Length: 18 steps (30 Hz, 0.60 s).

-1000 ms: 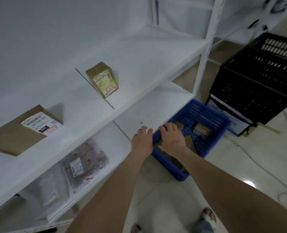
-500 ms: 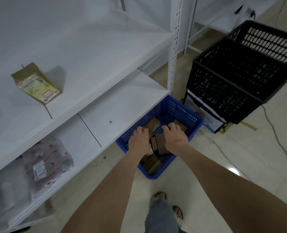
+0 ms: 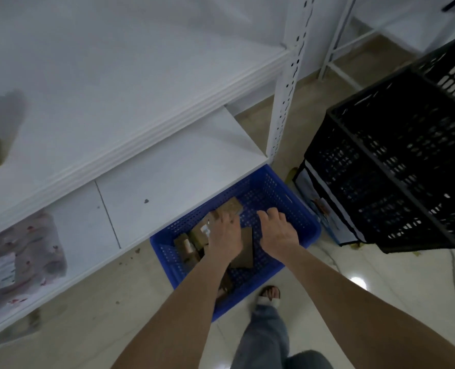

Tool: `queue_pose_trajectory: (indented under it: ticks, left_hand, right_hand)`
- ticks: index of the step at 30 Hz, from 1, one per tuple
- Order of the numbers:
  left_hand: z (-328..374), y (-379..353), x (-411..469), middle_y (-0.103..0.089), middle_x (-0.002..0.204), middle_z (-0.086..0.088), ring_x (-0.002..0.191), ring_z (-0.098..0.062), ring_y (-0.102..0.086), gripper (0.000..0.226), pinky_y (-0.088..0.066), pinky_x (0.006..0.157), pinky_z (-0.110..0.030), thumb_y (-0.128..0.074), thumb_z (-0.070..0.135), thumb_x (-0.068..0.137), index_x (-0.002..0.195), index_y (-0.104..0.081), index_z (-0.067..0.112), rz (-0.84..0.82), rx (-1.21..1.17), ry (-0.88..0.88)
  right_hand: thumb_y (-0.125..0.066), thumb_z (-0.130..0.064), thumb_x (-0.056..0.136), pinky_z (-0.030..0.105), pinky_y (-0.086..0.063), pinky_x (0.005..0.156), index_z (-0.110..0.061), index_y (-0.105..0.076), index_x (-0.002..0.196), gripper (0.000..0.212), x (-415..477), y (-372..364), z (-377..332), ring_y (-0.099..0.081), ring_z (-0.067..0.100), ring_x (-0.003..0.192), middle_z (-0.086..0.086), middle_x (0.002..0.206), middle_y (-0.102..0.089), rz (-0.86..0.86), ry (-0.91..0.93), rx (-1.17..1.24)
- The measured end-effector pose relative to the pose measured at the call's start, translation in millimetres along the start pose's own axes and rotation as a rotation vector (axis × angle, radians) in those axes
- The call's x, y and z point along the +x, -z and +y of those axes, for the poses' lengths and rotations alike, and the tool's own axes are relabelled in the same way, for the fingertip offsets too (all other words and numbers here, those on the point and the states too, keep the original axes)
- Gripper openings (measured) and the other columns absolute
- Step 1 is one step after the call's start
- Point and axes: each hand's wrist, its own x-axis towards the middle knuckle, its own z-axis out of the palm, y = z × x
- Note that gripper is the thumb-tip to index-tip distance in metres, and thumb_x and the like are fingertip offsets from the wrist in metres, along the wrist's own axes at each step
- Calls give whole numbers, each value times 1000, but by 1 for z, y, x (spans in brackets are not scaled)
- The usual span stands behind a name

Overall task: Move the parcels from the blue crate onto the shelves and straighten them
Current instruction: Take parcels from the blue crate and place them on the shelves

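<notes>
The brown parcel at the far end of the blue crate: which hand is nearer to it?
Left. The left hand reaches the brown parcel, fingertips at its near edge. The right hand hovers beside it to the right, apart.

Dim, motion-blurred; floor (image 3: 381, 302) glare, edges warped.

Both forearms outstretched, left hand (image 3: 225, 235) and right hand (image 3: 278, 233) side by side, palms down, right fingers loosely curled.
</notes>
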Motion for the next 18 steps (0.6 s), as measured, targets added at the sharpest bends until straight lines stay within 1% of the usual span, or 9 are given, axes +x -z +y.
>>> queue_pose_trajectory:
  ticks: [3,5,8,10,12,14,15,16,18]
  left_hand:
    - [17,-17,45,-29,144,-14,122,-30,-42,56,-45,88,-38,-52,13,91,142,-28,14,-42,-80,35]
    - [24,-34,75,-31,141,-14,120,-30,-43,51,-47,86,-39,-49,12,93,140,-29,13,-70,-132,43]
    - [33,-72,117,-36,136,-14,118,-28,-44,44,-46,89,-41,-43,10,94,137,-35,10,-89,-210,73]
    - [38,-105,142,-40,134,-13,116,-27,-45,40,-42,90,-35,-41,8,93,133,-40,9,-86,-227,79]
    - [42,-140,168,-42,135,-11,119,-25,-44,40,-38,91,-33,-41,11,92,132,-42,11,-81,-195,66]
    - [45,-175,193,-39,140,-11,126,-26,-40,42,-37,96,-34,-42,12,94,136,-40,12,-127,-233,109]
    - [46,-193,205,-38,141,-12,127,-28,-39,43,-38,97,-35,-41,13,95,138,-37,11,-166,-269,145]
    - [47,-211,217,-38,141,-13,125,-30,-41,43,-39,94,-35,-41,13,97,139,-35,11,-198,-306,170]
    - [47,-247,240,-38,139,-15,117,-31,-46,43,-45,90,-38,-42,12,97,139,-33,10,-224,-355,190]
  right_hand:
    - [-60,-13,88,38,-43,95,-20,-20,145,70,36,-15,28,-32,30,127,9,143,-25,-60,3,13]
    - [-62,-14,88,38,-42,98,-21,-16,148,76,63,-30,46,-30,29,130,8,147,-21,-90,9,23]
    - [-62,-16,88,39,-41,101,-23,-11,150,80,106,-61,74,-28,29,133,8,153,-15,-125,7,26]
    - [-61,-19,90,39,-40,103,-21,-4,151,83,132,-90,94,-28,30,135,10,155,-11,-162,2,19]
    - [-60,-23,91,38,-39,102,-17,1,151,86,159,-123,114,-28,31,135,13,155,-10,-183,-7,0]
    - [-61,-26,91,39,-36,105,-18,4,152,89,185,-160,133,-24,32,138,14,155,-8,-232,-33,24]
    - [-62,-27,91,40,-36,106,-18,5,152,91,198,-178,141,-22,32,139,14,156,-5,-261,-46,43]
    - [-63,-29,90,40,-36,107,-17,7,151,94,211,-195,149,-20,33,140,14,157,-2,-278,-56,46]
    - [-65,-40,88,43,-36,108,-16,11,150,101,237,-228,165,-17,35,140,16,156,4,-286,-74,-2]
